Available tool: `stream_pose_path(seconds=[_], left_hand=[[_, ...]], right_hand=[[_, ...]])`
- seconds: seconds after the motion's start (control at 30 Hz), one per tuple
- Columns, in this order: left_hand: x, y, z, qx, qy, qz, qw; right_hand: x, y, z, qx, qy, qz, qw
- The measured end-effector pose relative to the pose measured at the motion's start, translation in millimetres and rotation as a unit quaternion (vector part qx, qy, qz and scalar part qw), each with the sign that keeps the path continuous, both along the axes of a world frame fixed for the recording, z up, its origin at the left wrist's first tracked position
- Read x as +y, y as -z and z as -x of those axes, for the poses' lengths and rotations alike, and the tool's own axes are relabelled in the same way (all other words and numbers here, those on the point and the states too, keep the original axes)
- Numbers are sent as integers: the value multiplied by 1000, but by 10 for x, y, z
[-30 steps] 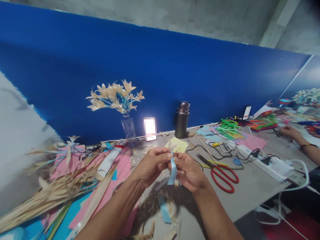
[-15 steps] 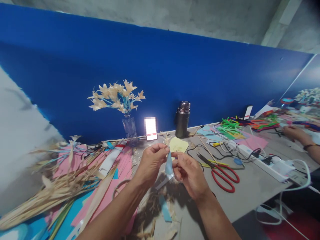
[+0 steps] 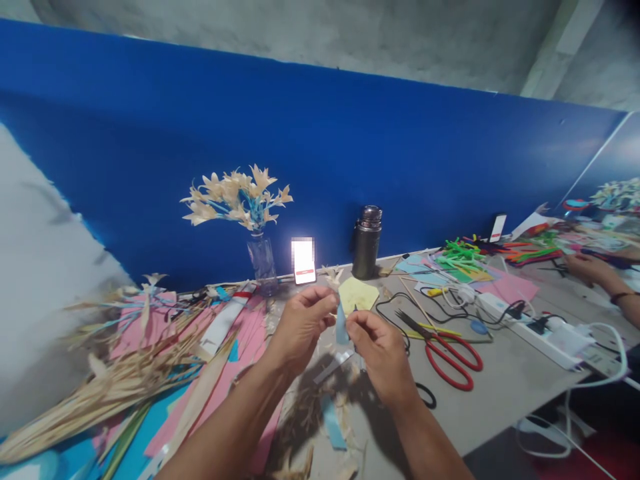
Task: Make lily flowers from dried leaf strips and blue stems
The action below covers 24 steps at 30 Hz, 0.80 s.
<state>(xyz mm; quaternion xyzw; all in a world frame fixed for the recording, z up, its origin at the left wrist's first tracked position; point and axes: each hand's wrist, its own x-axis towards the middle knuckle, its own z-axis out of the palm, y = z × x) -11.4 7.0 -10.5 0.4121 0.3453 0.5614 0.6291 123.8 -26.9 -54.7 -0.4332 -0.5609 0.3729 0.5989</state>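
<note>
My left hand point(image 3: 301, 327) and my right hand point(image 3: 379, 353) meet above the table's middle, both pinched on a light blue paper strip point(image 3: 341, 328) wound round a thin stem. A small cream straw flower point(image 3: 332, 274) shows at the top of that stem, just above my left fingers. The strip's lower end is hidden between my fingers. Under my hands lie straw scraps and a loose blue paper piece point(image 3: 332, 423).
Red-handled scissors point(image 3: 451, 360) lie right of my hands, beside black cables and a white power strip point(image 3: 540, 328). A vase of straw flowers point(image 3: 240, 200), a lit phone point(image 3: 303, 261) and a dark flask point(image 3: 367, 242) stand by the blue wall. Straw and pink paper point(image 3: 150, 353) cover the left. Another person's hand point(image 3: 585, 267) works far right.
The hanging blue strip has grown shorter as it wraps round the stem. My right hand has shifted down and turned; the left hand has stayed pinched on the top.
</note>
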Motion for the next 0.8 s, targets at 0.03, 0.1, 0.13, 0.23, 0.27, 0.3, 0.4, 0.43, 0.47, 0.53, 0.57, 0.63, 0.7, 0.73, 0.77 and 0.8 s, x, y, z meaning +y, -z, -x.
stream_pose_path(seconds=[0.03, 0.1, 0.13, 0.23, 0.27, 0.3, 0.4, 0.43, 0.47, 0.53, 0.57, 0.63, 0.7, 0.73, 0.77, 0.8], left_hand=[[3, -5, 4, -6, 7, 6, 1000], [12, -3, 11, -17, 20, 13, 1000], [18, 5, 13, -24, 29, 14, 999], [35, 39, 13, -45, 62, 19, 997], [39, 49, 15, -50, 72, 21, 996], [43, 54, 19, -52, 80, 24, 995], [50, 41, 44, -44, 102, 29, 993], [53, 31, 56, -38, 106, 29, 993], [55, 20, 67, -29, 105, 25, 994], [61, 9, 84, -6, 90, 4, 996], [62, 10, 86, 9, 77, -13, 997], [60, 25, 77, 36, 51, -49, 997], [46, 46, 52, 54, 24, -70, 996], [34, 55, 35, 60, 9, -76, 995], [21, 61, 19, 67, -6, -80, 995], [8, 64, 3, 74, -21, -83, 994]], right_hand=[[-1, -6, -2, 2, -7, 2, 1000], [-4, -16, -1, 5, -15, 9, 1000], [-5, -19, 1, 6, -18, 12, 1000], [-3, -23, 10, 11, -25, 15, 999], [-2, -21, 12, 14, -26, 14, 999], [0, -17, 14, 18, -28, 12, 999], [5, 9, 11, 34, -32, 15, 999], [7, 21, 6, 41, -35, 19, 998], [10, 35, -1, 50, -38, 24, 998], [17, 61, -19, 68, -50, 36, 996], [22, 72, -28, 76, -58, 43, 994], [30, 84, -39, 79, -64, 55, 993], [34, 78, -38, 70, -43, 53, 995], [32, 70, -33, 61, -27, 48, 997], [28, 60, -27, 52, -14, 42, 998], [23, 50, -20, 43, -5, 37, 998]])
